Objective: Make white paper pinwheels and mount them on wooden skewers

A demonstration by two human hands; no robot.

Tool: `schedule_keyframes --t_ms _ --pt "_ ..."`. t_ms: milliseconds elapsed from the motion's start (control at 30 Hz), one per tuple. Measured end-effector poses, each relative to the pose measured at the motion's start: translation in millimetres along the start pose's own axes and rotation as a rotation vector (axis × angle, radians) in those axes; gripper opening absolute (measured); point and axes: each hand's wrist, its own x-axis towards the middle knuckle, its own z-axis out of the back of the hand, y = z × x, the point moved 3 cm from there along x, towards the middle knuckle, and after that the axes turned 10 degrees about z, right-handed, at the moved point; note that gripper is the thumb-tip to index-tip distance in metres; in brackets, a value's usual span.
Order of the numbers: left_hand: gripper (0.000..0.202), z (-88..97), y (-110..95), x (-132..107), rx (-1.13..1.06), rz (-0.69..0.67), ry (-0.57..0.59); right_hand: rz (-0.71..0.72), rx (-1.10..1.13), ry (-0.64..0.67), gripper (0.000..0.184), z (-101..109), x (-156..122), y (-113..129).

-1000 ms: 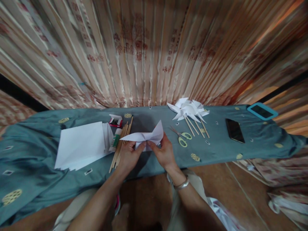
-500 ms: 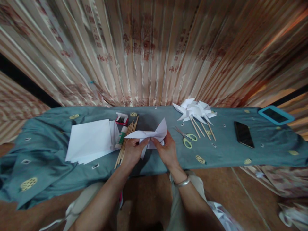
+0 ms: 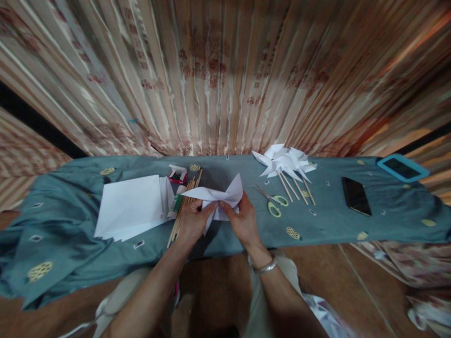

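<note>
A white paper pinwheel point(image 3: 220, 196) with folded blades is held up over the middle of the cloth, between my two hands. My left hand point(image 3: 193, 219) grips its left side, the thumb pressed near the centre. On the other side my right hand point(image 3: 242, 219) pinches it, thumb also close to the centre. The fingers behind the paper are hidden. Thin wooden sticks point(image 3: 181, 216) lie just left of my left hand, beside a glue stick point(image 3: 176, 202). Green-handled scissors point(image 3: 274, 205) rest to the right of my right hand.
A stack of white paper point(image 3: 128, 206) lies at the left, near a small red-and-white box point(image 3: 177, 174) of dark bits. Finished pinwheels point(image 3: 283, 162) on sticks lie at the back right. Farther right are a black phone point(image 3: 356, 196) and a blue-framed device point(image 3: 403, 168). A patterned curtain hangs behind.
The pinwheel has tilted slightly between my hands, showing more of its lower front blades. Both hands keep their hold, with small shifts of the thumbs.
</note>
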Motion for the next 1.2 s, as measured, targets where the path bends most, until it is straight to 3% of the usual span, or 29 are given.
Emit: schedule_keyframes --t_ms 200,567,1200 --pt "0.024 -0.8 -9 -2 0.01 -0.057 -0.006 -0.013 0.003 -0.022 0.041 -2 0 -2" --pt "0.028 0.2 -5 2 0.116 -0.081 -0.003 -0.041 0.035 -0.051 0.039 -6 -2 -11" --pt "0.028 4.0 -1 2 0.3 -0.022 0.042 -0.131 0.086 -0.051 0.042 -11 -7 -32"
